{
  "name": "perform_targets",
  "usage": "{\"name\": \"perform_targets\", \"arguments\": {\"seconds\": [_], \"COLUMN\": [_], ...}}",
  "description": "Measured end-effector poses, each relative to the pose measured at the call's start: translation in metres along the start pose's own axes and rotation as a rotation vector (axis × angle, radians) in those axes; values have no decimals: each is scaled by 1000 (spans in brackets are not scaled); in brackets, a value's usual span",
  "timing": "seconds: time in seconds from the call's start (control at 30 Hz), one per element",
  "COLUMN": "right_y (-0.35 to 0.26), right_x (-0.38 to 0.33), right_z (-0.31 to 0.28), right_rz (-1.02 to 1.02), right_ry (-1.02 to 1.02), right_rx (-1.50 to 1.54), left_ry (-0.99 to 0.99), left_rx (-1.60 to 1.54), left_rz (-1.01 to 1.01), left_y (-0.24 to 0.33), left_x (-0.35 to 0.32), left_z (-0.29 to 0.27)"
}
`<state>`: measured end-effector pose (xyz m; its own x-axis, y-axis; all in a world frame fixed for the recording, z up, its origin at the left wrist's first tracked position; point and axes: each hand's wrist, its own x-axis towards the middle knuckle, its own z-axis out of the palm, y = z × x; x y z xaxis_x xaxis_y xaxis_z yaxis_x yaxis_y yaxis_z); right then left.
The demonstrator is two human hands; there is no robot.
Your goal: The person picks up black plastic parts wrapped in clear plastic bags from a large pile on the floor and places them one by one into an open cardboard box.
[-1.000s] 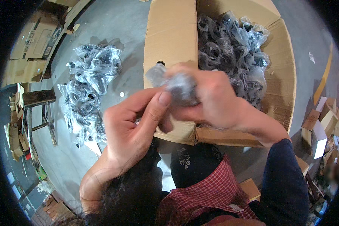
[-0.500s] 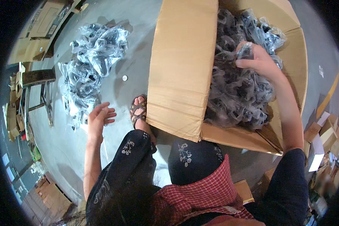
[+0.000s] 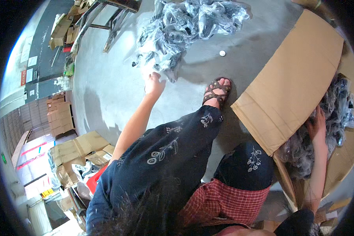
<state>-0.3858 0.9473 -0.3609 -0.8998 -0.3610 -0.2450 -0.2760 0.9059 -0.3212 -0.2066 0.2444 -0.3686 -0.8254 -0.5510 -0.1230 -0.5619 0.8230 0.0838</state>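
My left hand (image 3: 153,84) stretches forward over the grey floor, and its fingertips touch the near edge of a heap of clear plastic packets with dark contents (image 3: 185,27). I see nothing gripped in it. My right hand (image 3: 317,125) is down inside a large open cardboard box (image 3: 291,86) at the right. It lies among more of the same dark plastic-wrapped packets (image 3: 338,106). Its fingers are sunk into them, so its hold is hidden. My dark flowered trousers and one sandalled foot (image 3: 216,91) lie between the two hands.
A small white cap (image 3: 222,53) lies on the floor by the heap. Metal frame legs (image 3: 106,27) stand at the far left of the heap. Flattened and stacked cardboard boxes (image 3: 78,149) sit at the left, with more cartons (image 3: 59,114) behind them.
One second ago both hands held a packet in front of me. Then my right hand went into the box and my left hand reached out to the heap's edge. The view has swung left.
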Motion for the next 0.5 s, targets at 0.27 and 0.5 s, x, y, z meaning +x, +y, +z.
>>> {"name": "perform_targets", "arguments": {"seconds": [0.27, 0.5], "right_y": [-47, -145], "right_x": [-8, -19], "right_z": [-94, -143], "right_rz": [-68, -360], "right_ry": [326, 582], "right_rx": [275, 254], "left_ry": [-254, -57], "left_rx": [-319, -361], "left_rz": [-103, 104], "left_y": [19, 133], "left_x": [77, 18], "left_z": [-31, -91]}}
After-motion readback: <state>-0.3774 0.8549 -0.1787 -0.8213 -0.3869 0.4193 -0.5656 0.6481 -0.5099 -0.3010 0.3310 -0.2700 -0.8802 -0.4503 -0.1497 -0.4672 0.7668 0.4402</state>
